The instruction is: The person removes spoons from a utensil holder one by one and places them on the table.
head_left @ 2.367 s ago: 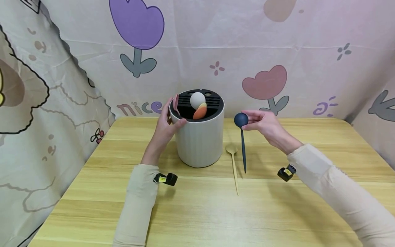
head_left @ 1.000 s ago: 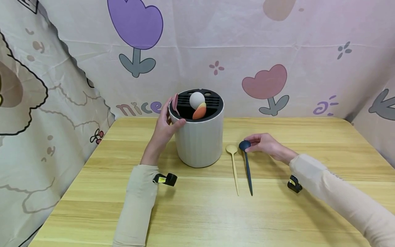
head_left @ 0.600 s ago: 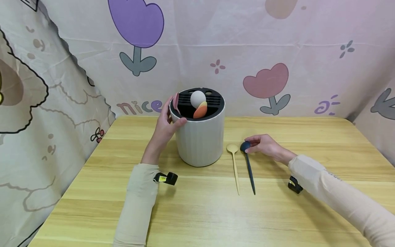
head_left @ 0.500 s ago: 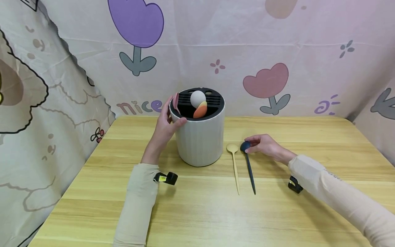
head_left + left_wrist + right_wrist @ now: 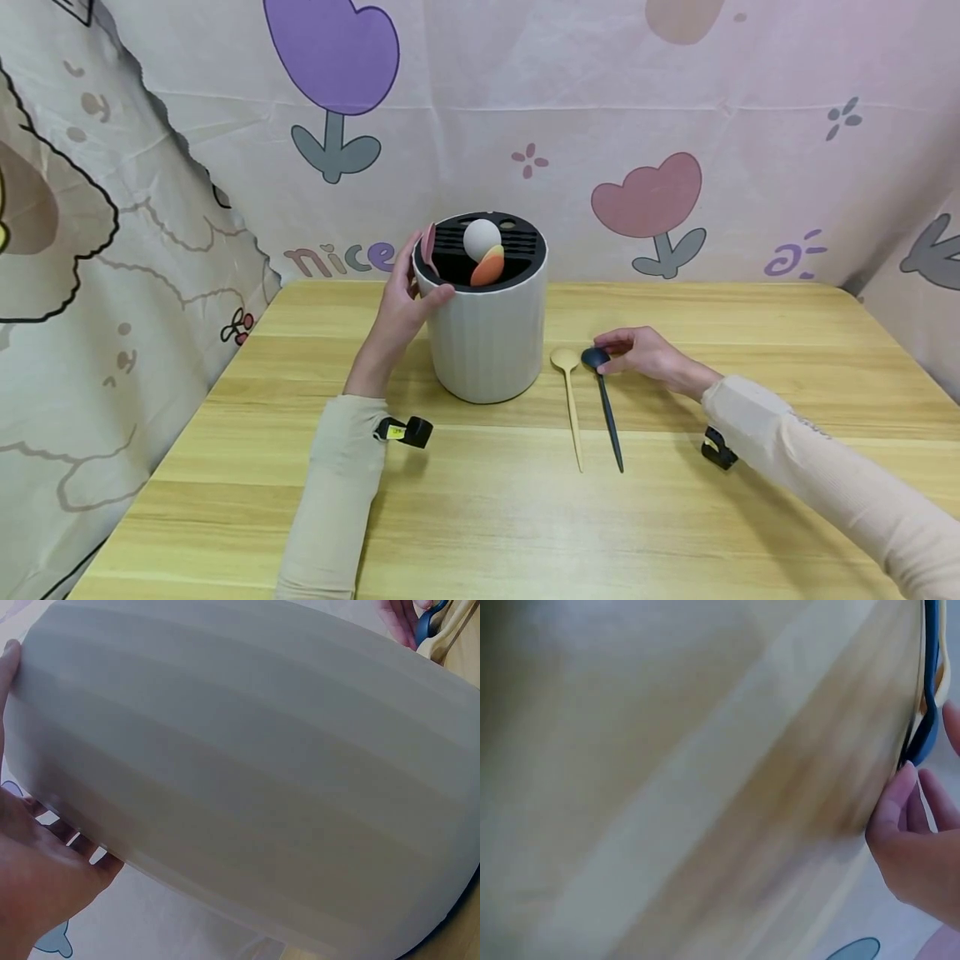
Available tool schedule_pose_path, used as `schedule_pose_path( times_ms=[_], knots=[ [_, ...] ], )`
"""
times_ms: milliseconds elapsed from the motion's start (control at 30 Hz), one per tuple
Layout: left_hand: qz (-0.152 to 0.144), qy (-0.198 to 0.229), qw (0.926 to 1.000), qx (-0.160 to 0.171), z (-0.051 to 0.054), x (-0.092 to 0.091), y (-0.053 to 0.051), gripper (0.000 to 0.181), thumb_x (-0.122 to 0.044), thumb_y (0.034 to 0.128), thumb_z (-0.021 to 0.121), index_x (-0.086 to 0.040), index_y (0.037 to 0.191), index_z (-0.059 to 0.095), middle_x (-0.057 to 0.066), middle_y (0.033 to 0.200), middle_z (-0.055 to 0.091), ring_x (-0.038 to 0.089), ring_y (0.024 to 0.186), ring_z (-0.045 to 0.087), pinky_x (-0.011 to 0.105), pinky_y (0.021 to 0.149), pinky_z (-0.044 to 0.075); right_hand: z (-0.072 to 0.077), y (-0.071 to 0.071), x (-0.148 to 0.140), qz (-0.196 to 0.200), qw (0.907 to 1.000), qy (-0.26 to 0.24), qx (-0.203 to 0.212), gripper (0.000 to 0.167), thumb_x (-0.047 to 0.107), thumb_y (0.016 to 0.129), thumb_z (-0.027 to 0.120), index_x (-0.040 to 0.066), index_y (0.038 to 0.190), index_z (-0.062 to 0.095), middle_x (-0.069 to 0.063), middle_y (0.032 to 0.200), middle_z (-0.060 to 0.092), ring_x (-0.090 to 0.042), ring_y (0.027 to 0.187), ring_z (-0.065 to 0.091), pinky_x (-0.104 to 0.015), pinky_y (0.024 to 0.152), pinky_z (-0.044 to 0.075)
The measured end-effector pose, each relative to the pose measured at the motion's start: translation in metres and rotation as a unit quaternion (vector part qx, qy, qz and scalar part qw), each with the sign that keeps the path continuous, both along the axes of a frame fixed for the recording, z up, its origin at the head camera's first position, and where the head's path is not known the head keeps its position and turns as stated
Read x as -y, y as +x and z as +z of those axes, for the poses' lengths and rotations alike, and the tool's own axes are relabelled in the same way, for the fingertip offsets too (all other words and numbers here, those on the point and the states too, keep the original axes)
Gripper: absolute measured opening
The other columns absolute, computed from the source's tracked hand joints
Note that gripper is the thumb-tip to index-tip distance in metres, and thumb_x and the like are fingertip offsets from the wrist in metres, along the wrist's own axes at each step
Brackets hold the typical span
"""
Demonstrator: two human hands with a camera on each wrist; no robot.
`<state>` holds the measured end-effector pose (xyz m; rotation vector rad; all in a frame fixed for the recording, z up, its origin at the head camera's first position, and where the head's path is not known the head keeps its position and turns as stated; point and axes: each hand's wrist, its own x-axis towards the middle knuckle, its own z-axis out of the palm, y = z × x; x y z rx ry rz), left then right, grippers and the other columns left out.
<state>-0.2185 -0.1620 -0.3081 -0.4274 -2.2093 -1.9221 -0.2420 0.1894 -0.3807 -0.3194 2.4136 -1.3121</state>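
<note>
My left hand (image 5: 397, 308) grips the left side of a white ribbed utensil holder (image 5: 487, 342) with a black slotted top, thumb on its front. In the left wrist view the holder's wall (image 5: 247, 772) fills most of the frame. My right hand (image 5: 648, 358) has its thumb and fingers around the edge of a dark blue spoon's bowl (image 5: 595, 358). This spoon lies on the table, handle pointing toward me. In the right wrist view, fingertips touch the blue spoon (image 5: 928, 739). A pale yellow spoon (image 5: 572, 408) lies just left of it, roughly parallel.
In the holder's top stand a white round-headed utensil (image 5: 482, 240), an orange one (image 5: 487, 267) and a pink one (image 5: 427, 246). A wooden table (image 5: 480, 517) bears everything. A printed cloth (image 5: 480, 108) hangs behind it and at the left.
My right hand has lowered the blue spoon from above the table to lie beside the yellow one. Within the last half second its bowl has tipped down slightly. My left hand stays on the holder.
</note>
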Motion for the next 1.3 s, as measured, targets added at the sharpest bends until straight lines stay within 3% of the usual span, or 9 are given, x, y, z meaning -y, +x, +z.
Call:
schedule_pose_path(
  times_ms=[333, 467, 600, 833, 933, 1033, 1300],
  knots=[
    [-0.002, 0.003, 1.0, 0.002, 0.0, -0.001, -0.001, 0.13, -0.079, 0.0559, 0.072, -0.015, 0.155, 0.018, 0.007, 0.156, 0.023, 0.026, 0.143, 0.021, 0.048, 0.114, 0.019, 0.018, -0.005, -0.01, 0.09, 0.9957, -0.001, 0.019, 0.062, 0.017, 0.093, 0.065, -0.009, 0.142, 0.038, -0.027, 0.14, 0.044, -0.04, 0.129, 0.041, -0.049, 0.104, 0.038],
    [-0.003, 0.0, 1.0, 0.002, 0.0, -0.001, -0.001, 0.129, -0.079, 0.0563, 0.071, -0.015, 0.155, 0.018, 0.007, 0.156, 0.023, 0.025, 0.142, 0.022, 0.048, 0.114, 0.021, 0.032, -0.003, -0.008, 0.075, 0.9968, -0.027, -0.004, 0.057, 0.017, 0.097, 0.06, -0.008, 0.143, 0.037, -0.027, 0.141, 0.043, -0.038, 0.126, 0.045, -0.049, 0.102, 0.039],
    [-0.004, 0.0, 1.0, -0.001, 0.0, -0.001, -0.001, 0.128, -0.079, 0.057, 0.071, -0.015, 0.155, 0.019, 0.006, 0.156, 0.023, 0.025, 0.142, 0.022, 0.048, 0.114, 0.021, 0.058, 0.002, 0.002, 0.034, 0.996, -0.065, -0.05, 0.049, 0.015, 0.098, 0.057, -0.006, 0.14, 0.042, -0.024, 0.14, 0.046, -0.029, 0.121, 0.051, -0.041, 0.099, 0.044],
    [-0.001, -0.002, 1.0, -0.002, 0.0, 0.0, 0.0, 0.127, -0.079, 0.0579, 0.071, -0.016, 0.155, 0.019, 0.006, 0.157, 0.023, 0.024, 0.143, 0.021, 0.049, 0.114, 0.019, 0.101, 0.014, 0.019, -0.018, 0.9819, -0.136, -0.131, 0.041, 0.013, 0.098, 0.059, -0.005, 0.134, 0.052, -0.004, 0.121, 0.064, -0.008, 0.105, 0.06, -0.023, 0.082, 0.051],
    [0.0, -0.001, 1.0, -0.003, 0.0, 0.001, 0.0, 0.127, -0.079, 0.058, 0.071, -0.015, 0.155, 0.019, 0.006, 0.157, 0.023, 0.024, 0.143, 0.021, 0.049, 0.114, 0.019, 0.116, 0.018, 0.027, -0.021, 0.9763, -0.155, -0.15, 0.038, 0.013, 0.096, 0.061, -0.003, 0.13, 0.056, 0.003, 0.112, 0.067, -0.008, 0.102, 0.062, -0.023, 0.081, 0.051],
    [-0.001, -0.001, 1.0, -0.006, 0.0, 0.001, 0.0, 0.127, -0.079, 0.0582, 0.071, -0.015, 0.155, 0.019, 0.006, 0.157, 0.023, 0.025, 0.143, 0.021, 0.049, 0.114, 0.019, 0.132, 0.022, 0.039, -0.013, 0.9733, -0.153, -0.17, 0.034, 0.012, 0.096, 0.062, 0.0, 0.127, 0.061, 0.001, 0.112, 0.069, -0.011, 0.102, 0.062, -0.024, 0.081, 0.052],
    [-0.001, 0.0, 1.0, -0.006, 0.0, 0.0, -0.002, 0.128, -0.08, 0.0571, 0.071, -0.014, 0.155, 0.019, 0.007, 0.157, 0.023, 0.025, 0.143, 0.021, 0.05, 0.114, 0.018, 0.169, 0.024, 0.07, 0.04, 0.9763, -0.103, -0.186, 0.031, 0.01, 0.097, 0.059, 0.001, 0.126, 0.062, -0.009, 0.119, 0.066, -0.019, 0.107, 0.061, -0.029, 0.081, 0.052]
  ],
)
